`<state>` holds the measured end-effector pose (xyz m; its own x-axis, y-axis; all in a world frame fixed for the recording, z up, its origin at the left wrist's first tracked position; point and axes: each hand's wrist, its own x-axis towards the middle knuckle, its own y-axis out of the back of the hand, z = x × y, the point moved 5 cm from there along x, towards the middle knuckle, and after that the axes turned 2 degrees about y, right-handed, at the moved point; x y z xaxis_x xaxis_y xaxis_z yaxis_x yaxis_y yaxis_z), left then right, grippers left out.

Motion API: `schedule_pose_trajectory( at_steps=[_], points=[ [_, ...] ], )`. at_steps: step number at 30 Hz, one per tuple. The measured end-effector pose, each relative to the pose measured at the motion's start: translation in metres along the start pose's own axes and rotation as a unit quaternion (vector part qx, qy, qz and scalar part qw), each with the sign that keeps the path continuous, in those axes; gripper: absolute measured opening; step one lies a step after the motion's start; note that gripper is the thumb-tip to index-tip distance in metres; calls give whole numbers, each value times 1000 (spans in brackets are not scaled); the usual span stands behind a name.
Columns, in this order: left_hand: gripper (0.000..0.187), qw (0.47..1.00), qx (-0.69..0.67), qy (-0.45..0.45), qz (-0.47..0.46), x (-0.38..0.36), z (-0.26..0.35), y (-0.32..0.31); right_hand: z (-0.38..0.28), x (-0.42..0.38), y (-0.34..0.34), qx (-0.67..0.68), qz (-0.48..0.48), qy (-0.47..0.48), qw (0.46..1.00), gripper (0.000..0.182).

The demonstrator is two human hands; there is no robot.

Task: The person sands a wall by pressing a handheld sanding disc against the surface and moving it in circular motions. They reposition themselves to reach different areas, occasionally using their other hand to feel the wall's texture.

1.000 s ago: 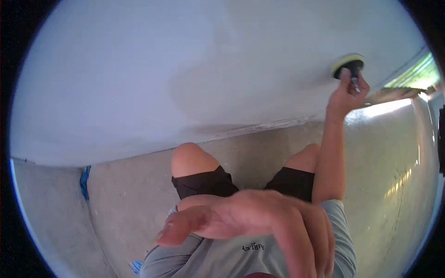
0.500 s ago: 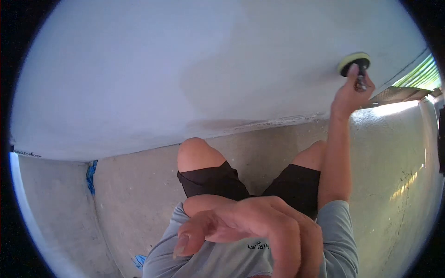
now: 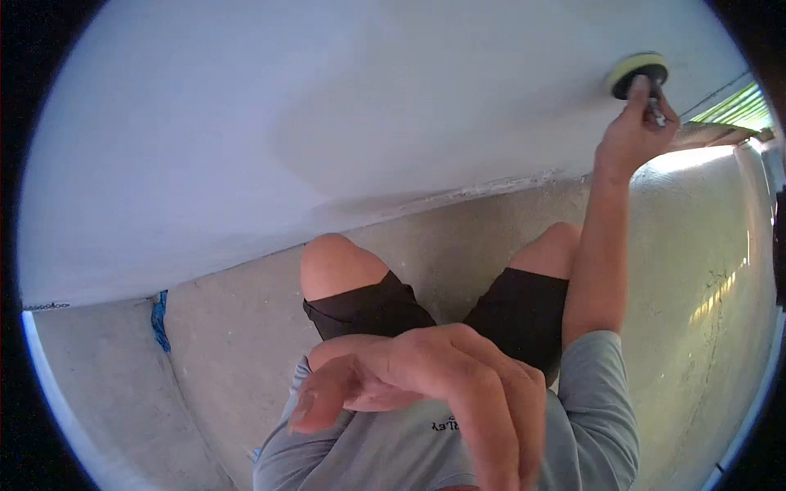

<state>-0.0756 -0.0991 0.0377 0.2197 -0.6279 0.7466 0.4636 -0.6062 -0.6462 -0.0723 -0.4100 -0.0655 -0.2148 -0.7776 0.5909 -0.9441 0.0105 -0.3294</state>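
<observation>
My right hand reaches out at the upper right, fingers closed around the short shaft of a round foam pad. The pad has a yellowish rim and a black back, and its face lies against the pale wall. Close to the camera, in front of my chest, hovers my left hand. Its thumb is held apart from the bent fingers, and nothing shows in it.
My knees and dark shorts are below the wall, over the bare concrete floor. Blue material lies at the left by a floor seam. Green slats and bright light show at the right.
My right hand and the round pad have shifted up and slightly right in view, still against the wall. The view has tilted a little. My left hand has moved slightly left and up.
</observation>
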Motion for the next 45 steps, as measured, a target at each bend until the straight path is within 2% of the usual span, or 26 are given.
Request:
schedule_pose_trajectory(
  at_steps=[1,2,4,5,7,8,10,12,14,17,18,19,21,23,25,27,28,31,33,35,37,39,41,43,44,45],
  points=[
    [74,982,25,-80,169,-6,2,-1,10,7,7,31,39,-36,998,41],
    [74,981,22,-82,175,-9,5,8,15,10,10,17,42,-31,998,42],
    [77,998,16,-14,-58,9,14,21,16,3,9,-23,14,-3,1000,43],
    [77,998,13,-13,-53,9,15,33,13,-4,6,-57,-13,26,998,43],
    [77,984,-33,-6,-174,3,14,42,-6,-19,-7,9,-18,28,999,42],
    [77,984,-36,-7,-175,-2,22,42,-8,-18,-8,2,-41,49,998,41],
    [107,982,58,160,-78,-13,26,50,-6,-10,-6,-12,-63,75,995,41],
    [108,989,11,107,100,-24,12,72,14,7,9,20,23,-13,999,41],
    [113,928,173,306,123,-49,25,136,20,6,11,2,20,1,1000,41],
    [95,856,261,356,269,-101,25,215,-2,-17,-5,-2,4,11,1000,42],
    [88,829,285,376,302,-119,24,235,-11,-24,-14,22,-44,39,998,42],
    [88,831,276,379,299,-125,21,245,-17,-27,-17,44,-94,66,992,42],
    [79,776,317,420,347,-139,18,260,-11,-16,-10,39,-93,74,992,44],
    [78,784,282,410,372,-140,17,262,9,2,6,30,1,-23,999,36],
    [77,787,251,399,399,-140,18,265,11,7,7,40,9,0,999,38],
    [68,812,171,347,436,-144,18,267,11,-7,4,24,3,-36,999,40],
    [68,811,171,349,437,-145,17,267,-1,-15,-2,21,-43,18,999,42],
    [78,815,146,330,453,-142,18,263,-18,-31,-13,27,-102,12,994,43],
    [81,825,120,315,454,-139,17,261,1,-14,-4,40,-92,56,993,44],
    [83,829,107,315,449,-139,17,260,26,-1,13,20,1,-74,997,45],
    [85,833,96,315,444,-138,18,258,19,-7,7,45,7,-70,997,46],
    [91,836,106,348,411,-136,15,254,4,-22,-1,-41,-44,-30,998,45],
    [96,841,94,355,397,-135,12,251,-16,-29,-10,-10,-82,-6,997,45],
    [100,848,81,361,380,-132,9,248,-28,-30,-16,-42,-179,95,978,33],
    [102,852,66,359,376,-132,8,246,-5,-17,-7,-13,-100,21,995,46],
    [104,856,51,355,373,-131,8,244,2,-9,-4,-12,-103,22,994,46]
  ],
)
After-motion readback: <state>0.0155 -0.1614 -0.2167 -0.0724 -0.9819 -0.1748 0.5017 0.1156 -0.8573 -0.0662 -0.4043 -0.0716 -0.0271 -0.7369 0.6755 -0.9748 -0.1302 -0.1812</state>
